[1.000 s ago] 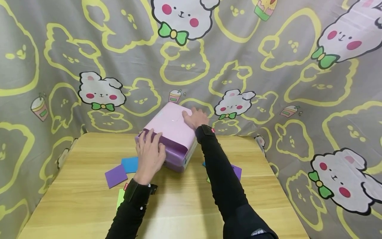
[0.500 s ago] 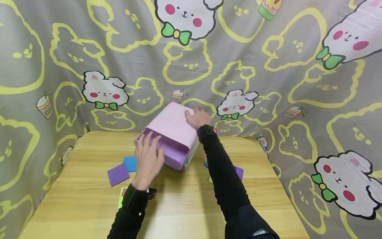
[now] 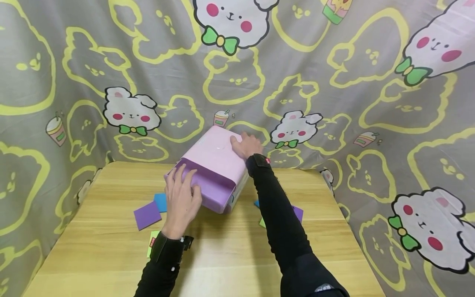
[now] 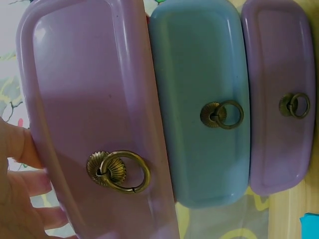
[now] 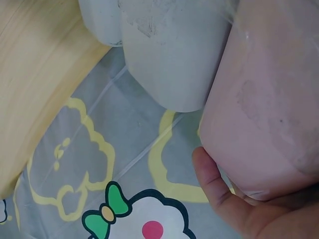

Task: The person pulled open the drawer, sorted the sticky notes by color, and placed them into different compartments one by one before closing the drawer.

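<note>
A small drawer cabinet (image 3: 213, 150) with a pink top stands at the table's back, turned at an angle. Its purple top drawer (image 3: 217, 187) is pulled partway out, and its visible inside looks bare. My left hand (image 3: 182, 202) hooks its fingers over that drawer's upper front edge. In the left wrist view, the top drawer front (image 4: 94, 99), a blue middle drawer (image 4: 199, 64) and a purple bottom drawer (image 4: 281, 149) each carry a brass ring pull. My right hand (image 3: 248, 146) grips the cabinet's rear right edge, thumb on top; the right wrist view shows fingers (image 5: 214, 184) against the pink casing.
Flat purple (image 3: 147, 215), blue (image 3: 160, 202) and green (image 3: 152, 239) pieces lie on the wooden table (image 3: 219, 255) at left. More coloured pieces, including a purple one (image 3: 297, 213), lie partly behind my right forearm. A patterned curtain (image 3: 237, 82) surrounds the table.
The top drawer has slid farther out toward me, showing more of its inside. My left hand has moved slightly left and nearer with it. The right hand stays on the cabinet.
</note>
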The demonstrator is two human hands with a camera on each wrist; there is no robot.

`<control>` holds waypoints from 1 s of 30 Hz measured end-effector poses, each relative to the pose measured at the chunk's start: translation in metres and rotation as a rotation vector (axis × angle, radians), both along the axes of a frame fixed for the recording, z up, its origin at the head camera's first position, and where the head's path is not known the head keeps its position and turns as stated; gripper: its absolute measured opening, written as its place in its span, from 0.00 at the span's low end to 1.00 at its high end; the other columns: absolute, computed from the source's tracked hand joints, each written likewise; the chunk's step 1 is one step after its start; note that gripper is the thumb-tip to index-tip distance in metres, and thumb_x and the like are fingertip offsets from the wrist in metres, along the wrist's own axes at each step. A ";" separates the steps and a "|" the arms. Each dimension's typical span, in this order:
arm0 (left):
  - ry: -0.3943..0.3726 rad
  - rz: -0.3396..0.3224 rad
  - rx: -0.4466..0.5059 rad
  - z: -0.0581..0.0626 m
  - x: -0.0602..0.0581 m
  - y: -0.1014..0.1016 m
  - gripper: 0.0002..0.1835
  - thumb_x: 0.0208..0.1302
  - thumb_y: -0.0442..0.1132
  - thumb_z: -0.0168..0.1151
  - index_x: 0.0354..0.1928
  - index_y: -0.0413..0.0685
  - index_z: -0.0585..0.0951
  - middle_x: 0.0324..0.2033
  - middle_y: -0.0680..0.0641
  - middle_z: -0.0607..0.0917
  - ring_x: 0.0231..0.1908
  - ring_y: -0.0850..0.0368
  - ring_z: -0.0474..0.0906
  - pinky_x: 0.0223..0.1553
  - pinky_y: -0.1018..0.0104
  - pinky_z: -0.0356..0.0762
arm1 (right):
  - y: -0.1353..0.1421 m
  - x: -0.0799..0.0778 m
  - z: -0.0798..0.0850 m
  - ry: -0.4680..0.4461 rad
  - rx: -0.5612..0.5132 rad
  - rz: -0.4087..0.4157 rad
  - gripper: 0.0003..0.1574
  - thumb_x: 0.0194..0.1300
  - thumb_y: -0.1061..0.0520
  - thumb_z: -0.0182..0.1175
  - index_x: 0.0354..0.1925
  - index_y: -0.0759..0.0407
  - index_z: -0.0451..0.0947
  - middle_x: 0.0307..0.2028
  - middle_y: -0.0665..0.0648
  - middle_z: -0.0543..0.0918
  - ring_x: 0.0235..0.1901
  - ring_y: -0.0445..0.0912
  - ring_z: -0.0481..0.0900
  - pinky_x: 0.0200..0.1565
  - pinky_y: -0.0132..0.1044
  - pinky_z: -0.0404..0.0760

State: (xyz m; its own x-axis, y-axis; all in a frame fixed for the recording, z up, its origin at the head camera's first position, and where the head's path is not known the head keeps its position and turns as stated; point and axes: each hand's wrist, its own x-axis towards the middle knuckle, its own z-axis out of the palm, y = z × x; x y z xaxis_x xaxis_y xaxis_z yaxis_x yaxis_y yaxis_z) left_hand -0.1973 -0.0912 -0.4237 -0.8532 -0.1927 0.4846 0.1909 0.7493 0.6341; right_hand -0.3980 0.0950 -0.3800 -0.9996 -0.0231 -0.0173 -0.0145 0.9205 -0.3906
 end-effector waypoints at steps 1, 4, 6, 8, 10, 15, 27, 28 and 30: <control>0.003 0.002 0.002 0.000 0.000 0.000 0.23 0.64 0.35 0.51 0.61 0.41 0.80 0.71 0.34 0.70 0.74 0.32 0.56 0.74 0.29 0.50 | 0.000 -0.001 0.000 0.000 0.001 0.000 0.49 0.70 0.24 0.35 0.77 0.48 0.60 0.73 0.65 0.69 0.72 0.64 0.66 0.69 0.61 0.68; 0.013 0.006 0.008 -0.001 0.002 -0.001 0.23 0.64 0.35 0.52 0.60 0.41 0.80 0.71 0.34 0.70 0.74 0.32 0.57 0.74 0.29 0.51 | 0.000 -0.003 0.000 0.000 0.012 0.001 0.49 0.70 0.24 0.35 0.77 0.47 0.60 0.73 0.64 0.70 0.71 0.64 0.67 0.69 0.61 0.69; 0.021 0.008 0.010 -0.001 0.002 -0.001 0.23 0.63 0.35 0.52 0.59 0.41 0.80 0.71 0.34 0.71 0.74 0.33 0.58 0.74 0.29 0.52 | 0.001 -0.004 -0.001 -0.002 0.022 0.000 0.49 0.70 0.24 0.34 0.77 0.47 0.60 0.73 0.64 0.70 0.71 0.64 0.68 0.69 0.60 0.69; 0.027 0.010 0.013 -0.002 0.003 -0.001 0.22 0.63 0.35 0.52 0.59 0.41 0.81 0.71 0.34 0.71 0.74 0.33 0.58 0.74 0.30 0.51 | 0.002 -0.005 -0.002 -0.004 0.035 -0.002 0.49 0.70 0.23 0.34 0.77 0.46 0.59 0.73 0.63 0.71 0.71 0.63 0.69 0.68 0.60 0.70; 0.033 0.011 0.016 -0.002 0.003 -0.002 0.22 0.62 0.35 0.53 0.58 0.40 0.81 0.71 0.34 0.71 0.74 0.33 0.59 0.75 0.31 0.49 | 0.002 -0.005 -0.002 -0.006 0.045 -0.003 0.50 0.69 0.23 0.34 0.78 0.46 0.59 0.73 0.63 0.71 0.71 0.63 0.69 0.68 0.59 0.70; 0.037 0.020 0.016 -0.002 0.004 -0.002 0.22 0.62 0.35 0.54 0.59 0.40 0.81 0.71 0.34 0.71 0.73 0.34 0.59 0.77 0.32 0.47 | 0.002 -0.005 -0.002 -0.004 0.032 0.003 0.50 0.70 0.23 0.34 0.78 0.47 0.59 0.73 0.64 0.70 0.71 0.64 0.69 0.69 0.59 0.69; 0.052 0.037 0.004 -0.001 0.007 -0.005 0.24 0.63 0.38 0.54 0.62 0.41 0.78 0.70 0.34 0.71 0.72 0.33 0.59 0.69 0.31 0.58 | 0.000 0.002 -0.004 0.011 0.034 0.000 0.48 0.71 0.24 0.34 0.77 0.48 0.61 0.71 0.65 0.71 0.69 0.65 0.70 0.68 0.59 0.70; 0.057 0.043 0.002 0.000 0.007 -0.006 0.25 0.64 0.39 0.54 0.62 0.41 0.77 0.70 0.34 0.71 0.72 0.33 0.60 0.68 0.31 0.60 | 0.000 0.003 -0.003 0.011 0.031 -0.001 0.48 0.72 0.24 0.34 0.77 0.48 0.61 0.71 0.65 0.71 0.69 0.65 0.70 0.68 0.59 0.70; 0.064 0.053 0.006 0.001 0.005 -0.010 0.26 0.65 0.40 0.55 0.64 0.41 0.76 0.70 0.34 0.71 0.72 0.32 0.60 0.68 0.31 0.60 | -0.001 0.003 -0.001 0.009 0.027 -0.002 0.48 0.72 0.25 0.34 0.77 0.48 0.60 0.72 0.65 0.71 0.70 0.65 0.69 0.69 0.60 0.69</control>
State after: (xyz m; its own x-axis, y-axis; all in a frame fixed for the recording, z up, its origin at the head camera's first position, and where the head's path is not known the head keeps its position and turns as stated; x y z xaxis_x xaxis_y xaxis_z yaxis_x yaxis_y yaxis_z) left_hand -0.1924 -0.1010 -0.4222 -0.8092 -0.2397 0.5365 0.1912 0.7559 0.6261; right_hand -0.3953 0.0944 -0.3810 -0.9997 -0.0207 -0.0088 -0.0161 0.9308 -0.3653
